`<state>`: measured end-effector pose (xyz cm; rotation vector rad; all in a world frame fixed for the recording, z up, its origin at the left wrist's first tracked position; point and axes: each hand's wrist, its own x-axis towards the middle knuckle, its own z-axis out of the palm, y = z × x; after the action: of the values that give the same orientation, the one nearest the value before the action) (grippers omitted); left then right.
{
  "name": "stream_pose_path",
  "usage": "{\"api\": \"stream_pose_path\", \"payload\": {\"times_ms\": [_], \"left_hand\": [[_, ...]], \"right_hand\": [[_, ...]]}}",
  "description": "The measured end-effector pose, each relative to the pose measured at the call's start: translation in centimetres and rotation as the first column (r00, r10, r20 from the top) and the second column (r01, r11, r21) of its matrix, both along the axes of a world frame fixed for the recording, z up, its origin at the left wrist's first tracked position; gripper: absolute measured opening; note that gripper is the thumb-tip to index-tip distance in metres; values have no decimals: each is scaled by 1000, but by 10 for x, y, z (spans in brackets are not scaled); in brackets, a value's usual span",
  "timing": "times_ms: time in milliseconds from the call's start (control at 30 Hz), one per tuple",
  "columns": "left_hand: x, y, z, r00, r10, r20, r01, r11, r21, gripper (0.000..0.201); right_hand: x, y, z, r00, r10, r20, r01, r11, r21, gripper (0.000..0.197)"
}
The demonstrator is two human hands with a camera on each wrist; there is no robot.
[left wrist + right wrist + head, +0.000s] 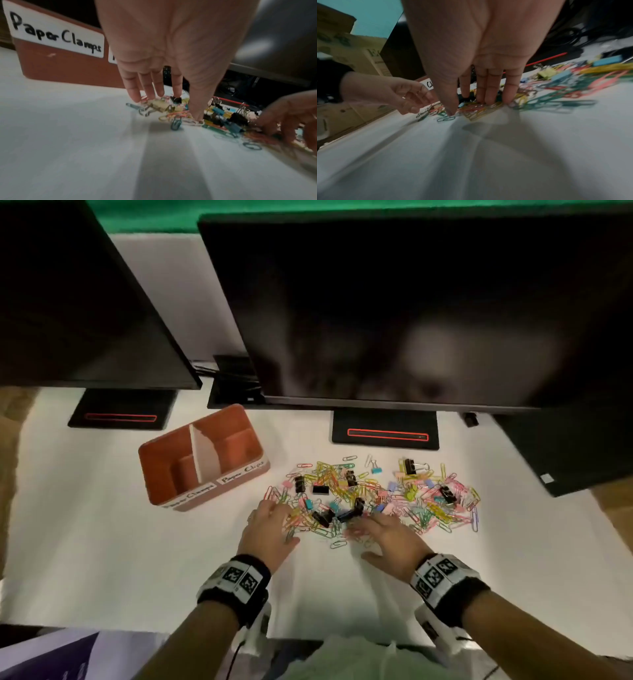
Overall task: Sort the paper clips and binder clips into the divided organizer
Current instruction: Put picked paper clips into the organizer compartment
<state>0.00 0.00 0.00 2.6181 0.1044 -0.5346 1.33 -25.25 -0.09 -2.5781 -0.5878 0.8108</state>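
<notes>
A mixed pile of coloured paper clips (370, 494) and black and pastel binder clips (322, 517) lies on the white table. To its left stands the brown divided organizer (161, 453), labelled "Paper Clamps" (56, 35) and "Paper Clips" (242, 470); its compartments look empty. My left hand (277, 515) reaches into the pile's near-left edge, and its straight fingers (147, 93) and thumb touch clips (161, 106). At the pile's near middle, my right hand (363, 529) lies flat with straight fingers (489, 94) on paper clips (481, 109). Neither hand plainly holds a clip.
Two dark monitors (394, 302) stand behind the pile and the organizer, their black bases (385, 433) on the table (102, 542). A black box (565, 453) sits at the right. Cardboard boxes (351, 54) stand off the table's left side.
</notes>
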Motion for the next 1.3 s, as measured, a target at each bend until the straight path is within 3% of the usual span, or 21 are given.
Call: {"api": "stream_pose_path", "payload": {"times_ms": [133, 233, 333, 467, 767, 1067, 1200, 1300], "left_hand": [[2, 1, -14, 1000, -13, -21, 12, 997, -77, 51], [1, 1, -25, 996, -84, 44, 86, 995, -59, 50], [8, -1, -30, 984, -92, 150, 103, 992, -71, 31], [15, -7, -32, 981, -69, 179, 89, 990, -108, 7], [25, -7, -24, 982, -8, 187, 52, 971, -233, 13], [21, -7, 7, 972, 130, 197, -35, 906, -423, 17], [20, -2, 22, 964, 192, 182, -79, 865, -496, 22], [23, 7, 34, 957, 219, 191, -86, 841, -533, 21]], "right_hand": [[12, 24, -17, 997, -9, 75, 15, 997, -78, 54], [17, 28, -25, 992, -76, 101, 81, 996, -47, 44], [24, 31, -23, 985, -111, 135, 110, 994, 12, 30], [29, 33, -21, 989, -82, 122, 80, 997, 23, 19], [45, 14, -5, 993, -115, 19, 113, 989, 94, 18], [58, -6, 25, 987, -141, 79, 114, 954, 279, 20], [64, 0, 34, 984, -124, 125, 82, 950, 302, 11], [71, 12, 43, 979, -107, 173, 51, 953, 297, 16]]}}
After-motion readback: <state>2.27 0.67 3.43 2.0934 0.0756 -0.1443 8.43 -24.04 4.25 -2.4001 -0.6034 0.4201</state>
